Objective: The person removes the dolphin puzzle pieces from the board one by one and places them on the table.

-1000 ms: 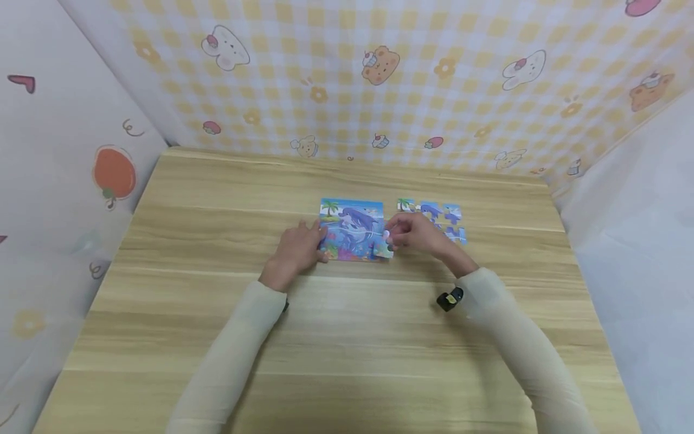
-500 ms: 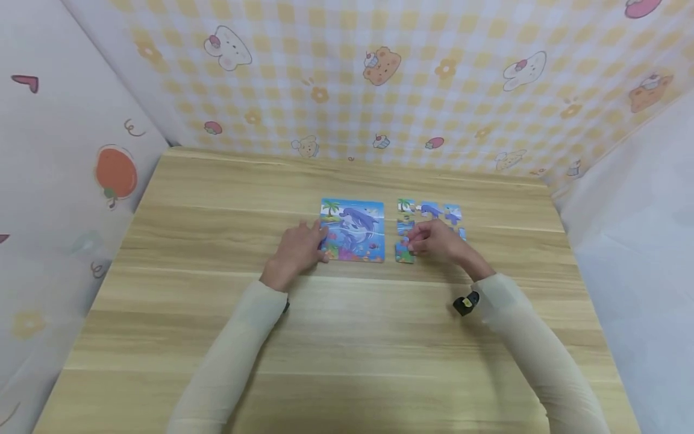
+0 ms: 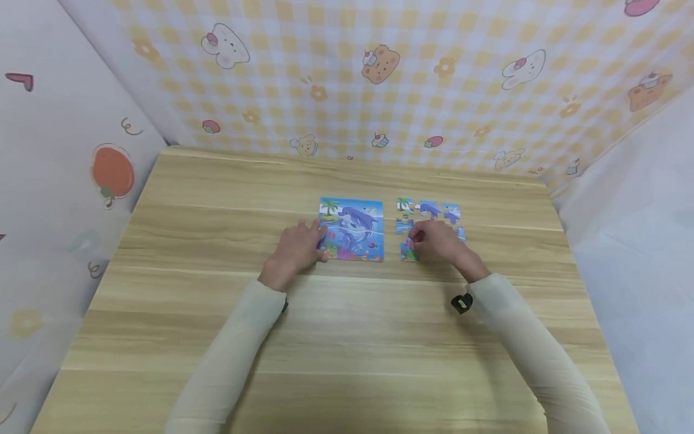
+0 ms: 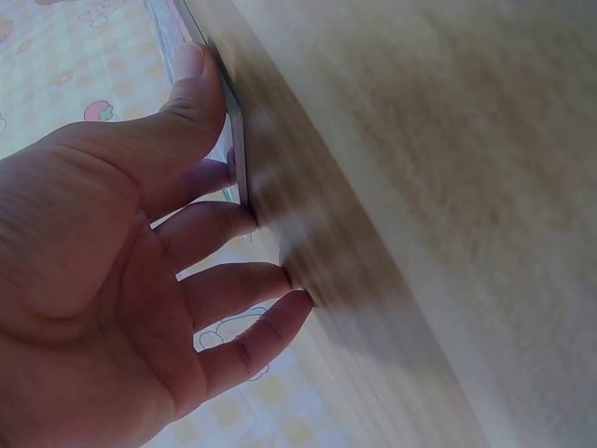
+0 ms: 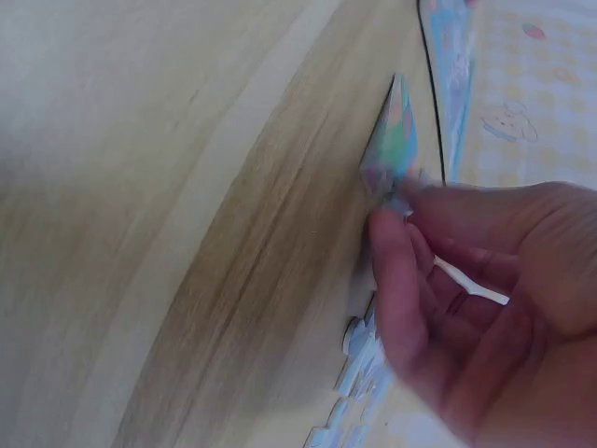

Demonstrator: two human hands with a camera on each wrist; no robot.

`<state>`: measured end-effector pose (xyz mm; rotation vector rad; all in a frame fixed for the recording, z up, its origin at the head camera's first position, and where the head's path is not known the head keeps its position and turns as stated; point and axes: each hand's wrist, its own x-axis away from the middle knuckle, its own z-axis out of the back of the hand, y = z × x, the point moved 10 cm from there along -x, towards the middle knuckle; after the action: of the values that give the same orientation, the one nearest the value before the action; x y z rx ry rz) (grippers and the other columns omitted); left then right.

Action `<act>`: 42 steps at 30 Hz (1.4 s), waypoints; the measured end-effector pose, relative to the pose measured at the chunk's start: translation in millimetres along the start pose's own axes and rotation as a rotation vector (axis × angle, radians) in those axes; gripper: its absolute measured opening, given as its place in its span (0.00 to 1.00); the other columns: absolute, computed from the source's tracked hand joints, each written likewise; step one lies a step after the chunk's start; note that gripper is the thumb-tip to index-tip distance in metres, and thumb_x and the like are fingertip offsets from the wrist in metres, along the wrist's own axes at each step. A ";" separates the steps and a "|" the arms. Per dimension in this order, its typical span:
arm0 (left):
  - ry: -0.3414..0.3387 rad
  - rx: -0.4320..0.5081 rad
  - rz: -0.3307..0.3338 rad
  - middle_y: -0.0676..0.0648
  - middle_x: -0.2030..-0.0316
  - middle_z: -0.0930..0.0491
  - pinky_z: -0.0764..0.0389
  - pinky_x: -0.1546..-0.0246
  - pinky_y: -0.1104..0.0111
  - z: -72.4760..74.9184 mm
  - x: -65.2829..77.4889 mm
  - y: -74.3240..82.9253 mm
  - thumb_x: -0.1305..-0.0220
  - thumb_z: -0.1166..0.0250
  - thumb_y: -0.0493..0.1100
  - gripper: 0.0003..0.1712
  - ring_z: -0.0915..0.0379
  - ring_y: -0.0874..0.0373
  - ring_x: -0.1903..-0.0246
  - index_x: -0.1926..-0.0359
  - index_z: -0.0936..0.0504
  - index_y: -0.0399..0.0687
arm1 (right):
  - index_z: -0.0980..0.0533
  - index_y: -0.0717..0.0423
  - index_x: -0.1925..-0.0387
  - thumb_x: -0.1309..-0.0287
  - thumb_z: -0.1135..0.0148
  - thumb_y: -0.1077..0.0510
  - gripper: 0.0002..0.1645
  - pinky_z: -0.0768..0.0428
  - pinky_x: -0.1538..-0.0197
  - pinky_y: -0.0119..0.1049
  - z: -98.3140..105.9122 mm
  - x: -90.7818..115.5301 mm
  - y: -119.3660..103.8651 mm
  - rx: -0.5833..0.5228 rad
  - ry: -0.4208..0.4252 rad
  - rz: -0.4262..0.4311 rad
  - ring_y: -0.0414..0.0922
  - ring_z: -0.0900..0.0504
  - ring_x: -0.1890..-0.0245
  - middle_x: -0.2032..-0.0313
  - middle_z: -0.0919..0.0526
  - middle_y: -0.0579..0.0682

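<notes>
A square dolphin picture board (image 3: 355,229) lies flat on the table. My left hand (image 3: 297,248) rests at its left side, with the thumb at the near left corner and the fingers spread along the edge. In the left wrist view the thumb and index finger touch the board's edge (image 4: 237,149). Right of the board, my right hand (image 3: 438,241) pinches a corner puzzle piece (image 3: 409,253) with green and blue print. The right wrist view has this piece (image 5: 392,140) tilted at the fingertips, somewhat blurred. The right hand hides some pieces beneath it.
Several loose puzzle pieces lie in rows around the right hand, among them a palm tree piece (image 3: 404,205), a dolphin piece (image 3: 429,208) and a tail piece (image 3: 452,212). A patterned cloth wall (image 3: 347,90) rises behind the wooden table (image 3: 347,337).
The right hand has carried the corner piece from the board's lower right corner rightward to the loose pieces, then slightly further right. The left hand and the board have stayed put.
</notes>
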<state>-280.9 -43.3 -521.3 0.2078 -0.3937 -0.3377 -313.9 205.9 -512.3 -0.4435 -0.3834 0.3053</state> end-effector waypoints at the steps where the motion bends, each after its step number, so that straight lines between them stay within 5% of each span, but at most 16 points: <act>1: 0.000 0.004 0.000 0.34 0.26 0.43 0.34 0.34 0.44 0.2 0.1 -0.1 0.36 0.34 0.56 0.43 0.47 0.31 0.29 0.26 0.38 0.45 | 0.19 0.60 0.61 0.44 0.35 0.64 0.08 0.20 0.52 0.47 0.3 0.1 -1.1 0.021 0.005 0.006 0.51 0.18 0.61 0.63 0.14 0.55; 6: 0.006 0.013 -0.001 0.35 0.26 0.44 0.34 0.34 0.43 1.2 1.0 -0.6 0.36 0.34 0.56 0.43 0.48 0.31 0.29 0.26 0.38 0.45 | 0.18 0.58 0.61 0.43 0.35 0.63 0.07 0.20 0.55 0.46 1.2 0.1 -3.0 0.078 0.018 0.007 0.50 0.17 0.62 0.64 0.14 0.54; 12: 0.016 0.009 -0.011 0.35 0.26 0.43 0.31 0.36 0.45 1.1 1.8 -0.8 0.36 0.34 0.56 0.43 0.46 0.32 0.29 0.26 0.38 0.45 | 0.18 0.56 0.58 0.40 0.32 0.55 0.11 0.20 0.52 0.48 1.4 -3.8 -10.9 0.024 0.027 -0.037 0.51 0.17 0.58 0.59 0.14 0.54; 19: 0.004 0.003 -0.003 0.35 0.26 0.44 0.34 0.34 0.44 0.1 2.0 -2.3 0.36 0.34 0.56 0.43 0.47 0.31 0.29 0.25 0.39 0.46 | 0.21 0.63 0.46 0.40 0.33 0.61 0.21 0.18 0.48 0.48 -11.9 -14.9 -56.0 -0.141 0.038 0.152 0.54 0.17 0.53 0.49 0.18 0.60; 27: -0.005 0.027 0.002 0.35 0.25 0.45 0.36 0.33 0.44 -0.6 0.5 -1.7 0.35 0.34 0.56 0.43 0.48 0.31 0.28 0.25 0.39 0.47 | 0.23 0.63 0.42 0.40 0.31 0.56 0.27 0.18 0.57 0.38 -38.8 -23.7 -98.7 -0.106 -0.035 0.260 0.46 0.19 0.60 0.52 0.20 0.56; 38: 0.022 0.026 -0.010 0.35 0.26 0.43 0.35 0.34 0.44 5.1 2.1 -0.1 0.37 0.32 0.56 0.45 0.44 0.33 0.30 0.26 0.39 0.44 | 0.20 0.56 0.46 0.43 0.28 0.49 0.26 0.21 0.44 0.46 -53.5 -33.3 -106.9 0.039 -0.048 0.191 0.49 0.22 0.50 0.48 0.21 0.54; 42: 0.025 0.072 -0.003 0.36 0.24 0.50 0.44 0.30 0.41 6.8 1.2 -5.6 0.41 0.30 0.58 0.52 0.55 0.34 0.26 0.23 0.45 0.45 | 0.21 0.56 0.46 0.44 0.28 0.50 0.26 0.22 0.43 0.45 -55.0 -35.7 -104.8 0.040 -0.045 0.170 0.48 0.22 0.49 0.48 0.21 0.53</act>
<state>-284.3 -49.8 -516.3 0.2832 -0.3813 -0.3242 -301.2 83.1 -519.5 -0.4312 -0.3836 0.4875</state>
